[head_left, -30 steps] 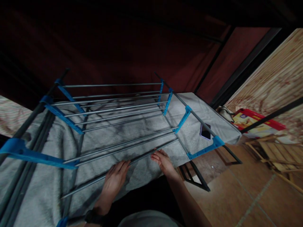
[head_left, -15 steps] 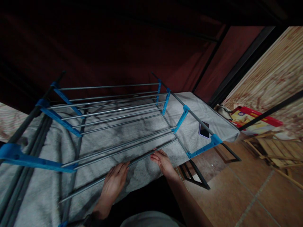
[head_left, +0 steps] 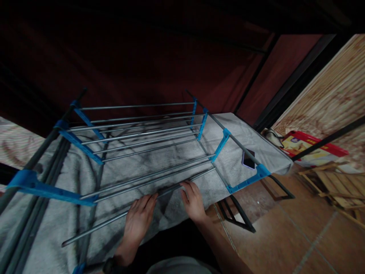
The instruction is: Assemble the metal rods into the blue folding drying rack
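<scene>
A loose grey metal tube (head_left: 98, 227) lies slantwise in front of a rack frame (head_left: 171, 163) made of grey tubes and blue plastic brackets. My left hand (head_left: 140, 214) is closed over the middle of the tube, its fingertips hidden beyond it. Farther right, my right hand (head_left: 193, 198) has its bent fingers on the same tube, thumb on the near side. The tube's left end projects past the frame's lower left leg. Its right end stops near a blue bracket (head_left: 221, 145) and looks apart from it.
A grey blanket (head_left: 171, 152) covers the surface under the rack. On it, at the right, lies a phone (head_left: 249, 159). A red and yellow box (head_left: 315, 146) and a folded wooden chair (head_left: 339, 184) stand beyond. Several dark tubes (head_left: 40, 198) lie at the left.
The tube has slid a little left relative to the rack. My right hand's fingers have curled more over it. The whole view has shifted slightly.
</scene>
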A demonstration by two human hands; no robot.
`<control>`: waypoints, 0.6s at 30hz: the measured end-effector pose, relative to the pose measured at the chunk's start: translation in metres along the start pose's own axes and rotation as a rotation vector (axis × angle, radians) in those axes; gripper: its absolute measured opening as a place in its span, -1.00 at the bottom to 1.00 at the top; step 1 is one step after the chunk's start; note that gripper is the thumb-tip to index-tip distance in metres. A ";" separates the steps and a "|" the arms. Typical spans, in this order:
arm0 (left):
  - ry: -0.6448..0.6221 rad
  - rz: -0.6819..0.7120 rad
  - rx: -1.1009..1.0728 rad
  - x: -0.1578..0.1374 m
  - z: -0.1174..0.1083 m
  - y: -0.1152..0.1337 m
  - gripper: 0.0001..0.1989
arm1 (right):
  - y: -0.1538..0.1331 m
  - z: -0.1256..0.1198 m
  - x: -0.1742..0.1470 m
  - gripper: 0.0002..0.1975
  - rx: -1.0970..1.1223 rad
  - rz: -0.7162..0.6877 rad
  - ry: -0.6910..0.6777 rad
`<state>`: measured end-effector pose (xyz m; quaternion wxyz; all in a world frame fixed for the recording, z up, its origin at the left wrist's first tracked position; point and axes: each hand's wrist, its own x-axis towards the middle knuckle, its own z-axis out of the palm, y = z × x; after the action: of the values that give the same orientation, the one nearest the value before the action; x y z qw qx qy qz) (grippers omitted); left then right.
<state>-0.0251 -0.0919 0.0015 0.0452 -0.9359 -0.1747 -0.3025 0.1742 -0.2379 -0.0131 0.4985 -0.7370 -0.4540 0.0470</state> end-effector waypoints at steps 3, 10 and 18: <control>-0.011 0.010 -0.016 0.001 -0.004 0.001 -0.69 | -0.005 0.003 0.002 -0.57 -0.186 -0.204 -0.115; 0.030 0.065 -0.020 0.011 -0.019 0.006 -0.54 | -0.006 0.008 0.013 -0.42 -0.327 -0.289 -0.164; 0.298 0.038 0.063 0.012 -0.029 0.022 -0.39 | -0.027 -0.007 0.042 -0.57 -0.227 -0.225 -0.016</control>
<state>-0.0247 -0.1141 0.0325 0.1058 -0.8819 -0.1575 -0.4315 0.1853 -0.2104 0.0274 0.4103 -0.7326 -0.5403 -0.0549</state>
